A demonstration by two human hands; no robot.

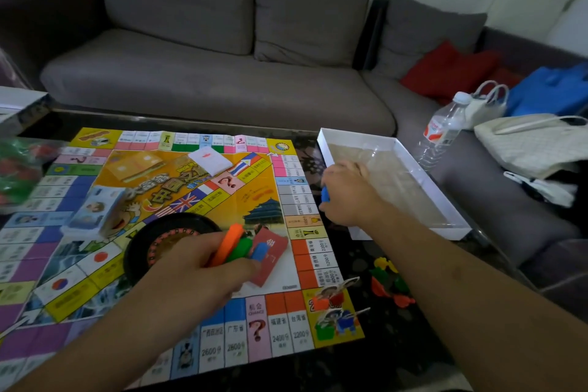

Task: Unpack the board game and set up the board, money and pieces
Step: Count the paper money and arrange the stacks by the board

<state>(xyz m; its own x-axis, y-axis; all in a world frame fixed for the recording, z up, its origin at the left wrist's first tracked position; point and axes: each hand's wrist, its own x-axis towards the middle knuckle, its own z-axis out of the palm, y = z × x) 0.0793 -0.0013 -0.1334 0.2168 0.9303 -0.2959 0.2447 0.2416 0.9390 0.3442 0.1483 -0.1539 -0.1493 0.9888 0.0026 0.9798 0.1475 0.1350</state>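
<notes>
The colourful game board (178, 232) lies unfolded on the dark table. My left hand (203, 261) grips several plastic pieces (238, 247), orange, green and blue, over the board beside a black roulette wheel (159, 239) and a red card deck (270, 251). My right hand (346, 194) pinches a small blue piece (326, 194) at the board's right edge, next to the white box tray (394, 181). Character pawns on coloured stands (334, 312) stand on the yellow corner square. A stack of paper money (95, 210) and a white card deck (210, 159) rest on the board.
Loose coloured plastic pieces (391, 283) lie on the table right of the board. A bag of green and red pieces (19, 169) sits at the left edge. A water bottle (442, 130) and bags (534, 143) lie on the grey sofa (222, 79) behind.
</notes>
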